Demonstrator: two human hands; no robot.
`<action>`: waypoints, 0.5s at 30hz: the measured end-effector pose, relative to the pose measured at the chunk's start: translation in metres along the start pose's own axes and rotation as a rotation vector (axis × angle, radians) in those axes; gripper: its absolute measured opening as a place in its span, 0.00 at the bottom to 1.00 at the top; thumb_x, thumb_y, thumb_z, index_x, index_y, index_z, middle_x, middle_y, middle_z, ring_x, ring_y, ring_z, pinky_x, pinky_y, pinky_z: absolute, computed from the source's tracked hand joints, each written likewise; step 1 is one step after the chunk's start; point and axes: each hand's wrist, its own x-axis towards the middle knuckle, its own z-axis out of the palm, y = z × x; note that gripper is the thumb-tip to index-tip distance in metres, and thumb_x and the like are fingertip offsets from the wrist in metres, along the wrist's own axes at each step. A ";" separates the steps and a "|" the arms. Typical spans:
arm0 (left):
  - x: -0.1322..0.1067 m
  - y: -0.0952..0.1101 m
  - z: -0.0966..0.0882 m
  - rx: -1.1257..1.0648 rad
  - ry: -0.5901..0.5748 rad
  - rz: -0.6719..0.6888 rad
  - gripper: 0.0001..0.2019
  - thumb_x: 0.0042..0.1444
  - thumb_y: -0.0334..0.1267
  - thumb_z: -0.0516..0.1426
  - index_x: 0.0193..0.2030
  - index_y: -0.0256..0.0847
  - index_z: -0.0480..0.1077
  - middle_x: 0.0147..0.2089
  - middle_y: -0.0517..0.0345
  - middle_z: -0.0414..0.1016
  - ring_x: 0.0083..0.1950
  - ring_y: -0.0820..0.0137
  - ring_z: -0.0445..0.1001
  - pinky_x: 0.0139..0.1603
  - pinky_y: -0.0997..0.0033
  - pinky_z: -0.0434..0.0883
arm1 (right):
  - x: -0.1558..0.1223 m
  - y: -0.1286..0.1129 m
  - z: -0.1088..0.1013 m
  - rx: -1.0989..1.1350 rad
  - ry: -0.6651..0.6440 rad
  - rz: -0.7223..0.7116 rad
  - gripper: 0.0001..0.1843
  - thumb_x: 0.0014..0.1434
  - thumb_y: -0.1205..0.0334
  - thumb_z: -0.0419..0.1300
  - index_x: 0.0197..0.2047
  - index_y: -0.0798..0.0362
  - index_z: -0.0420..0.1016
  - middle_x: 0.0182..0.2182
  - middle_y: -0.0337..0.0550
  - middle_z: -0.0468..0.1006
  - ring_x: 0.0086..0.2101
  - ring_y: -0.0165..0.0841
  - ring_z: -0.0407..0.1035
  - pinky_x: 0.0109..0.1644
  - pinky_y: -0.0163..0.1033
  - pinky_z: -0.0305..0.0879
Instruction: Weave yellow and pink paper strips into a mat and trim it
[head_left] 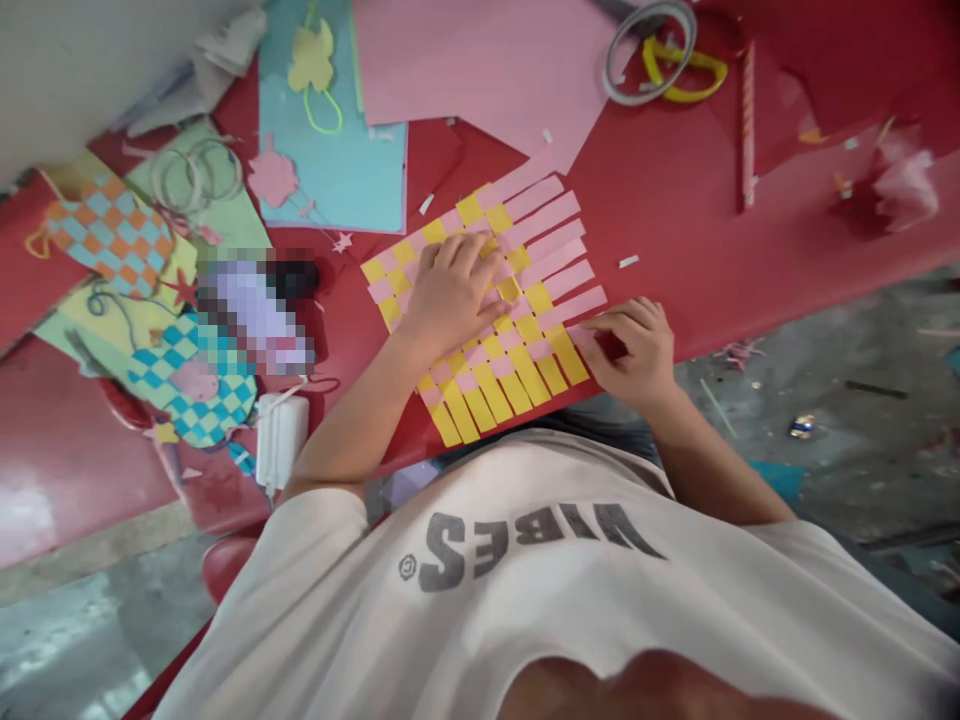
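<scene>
**Left hand** (450, 295): fingers open, extended and slightly spread, lying flat on the weave; the palm covers the middle of it, so the strips beneath are hidden.

**Right hand** (630, 350): fingers partly curled, tips at the near corner of the weave, beside the end of a pink paper strip (581, 335). Whether they pinch that strip or only touch it cannot be made out; the fingertips partly hide it.

**Woven paper mat** (487, 340): yellow and pink strips interlaced in a checker pattern, lying on the red surface (660, 190) between both hands. Loose strip ends project along two sides.

**Nearby on the surface:** a pink paper sheet (480, 60), cut off by the top of the view; a blue paper sheet (330, 130) bearing a yellow paper cutout (311, 58); an orange-and-blue checked weave (112, 230); a blue-and-white checked weave (187, 390); a white plug adapter (281, 440); a pink paper stick (748, 125); a yellow loop (686, 70) beside a grey tape roll (649, 50).

**Unidentified:** a pixelated object (255, 315) left of the mat, too obscured to name.

**Below:** a white printed T-shirt (525, 530) on the person fills the near edge; a concrete floor (825, 430) shows beyond the surface.
</scene>
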 end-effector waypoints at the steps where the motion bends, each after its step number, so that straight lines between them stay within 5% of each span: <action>1: -0.001 0.001 -0.001 0.005 -0.008 0.004 0.38 0.76 0.59 0.66 0.85 0.45 0.68 0.87 0.37 0.66 0.86 0.33 0.64 0.86 0.27 0.61 | 0.001 -0.001 0.000 -0.010 -0.014 -0.001 0.08 0.75 0.51 0.67 0.44 0.44 0.83 0.36 0.43 0.85 0.37 0.43 0.75 0.49 0.54 0.66; 15: -0.004 -0.014 0.003 -0.013 -0.021 0.044 0.39 0.78 0.69 0.59 0.85 0.47 0.68 0.86 0.38 0.67 0.86 0.34 0.64 0.86 0.29 0.57 | -0.004 -0.003 0.003 -0.064 -0.043 -0.043 0.09 0.70 0.50 0.71 0.49 0.43 0.86 0.41 0.44 0.87 0.41 0.45 0.76 0.53 0.58 0.65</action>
